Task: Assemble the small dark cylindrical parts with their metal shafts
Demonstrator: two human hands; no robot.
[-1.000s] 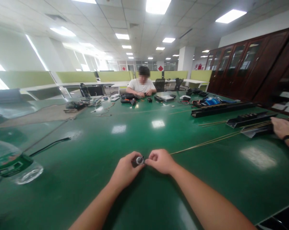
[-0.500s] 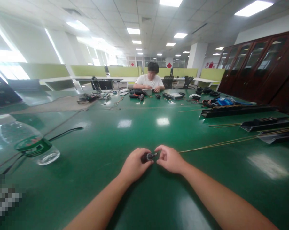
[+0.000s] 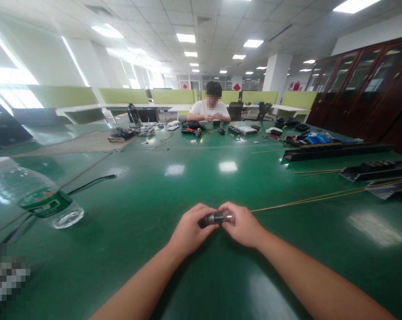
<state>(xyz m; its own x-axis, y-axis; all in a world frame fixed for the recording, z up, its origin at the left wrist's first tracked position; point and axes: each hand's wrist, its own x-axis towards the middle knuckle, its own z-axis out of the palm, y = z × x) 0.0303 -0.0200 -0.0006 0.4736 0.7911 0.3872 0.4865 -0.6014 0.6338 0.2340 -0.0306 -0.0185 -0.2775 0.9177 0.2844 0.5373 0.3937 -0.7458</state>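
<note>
Between my hands, just above the green table (image 3: 147,266), lies a dark cylindrical part (image 3: 217,218), roughly level, with a ringed body and a thin silver tip pointing right. My left hand (image 3: 194,224) is closed around its dark rear end, thumb in front and fingers behind. My right hand (image 3: 243,224) curls about the front end, thumb and forefinger on either side of the silver tip. Its other fingers are folded in and partly hidden. The part's exact kind is too small to make out.
A clear water bottle (image 3: 47,195) is at left, near a black cable (image 3: 92,183). Thin brass-coloured rods (image 3: 307,199) and black channel pieces (image 3: 337,152) lie to the right. Across the table sits a person in white (image 3: 210,109), among tools and small parts.
The dark part has moved slightly right, and more of its body shows beyond my left fingers. My right hand, formerly apart from the tip, now surrounds it.
</note>
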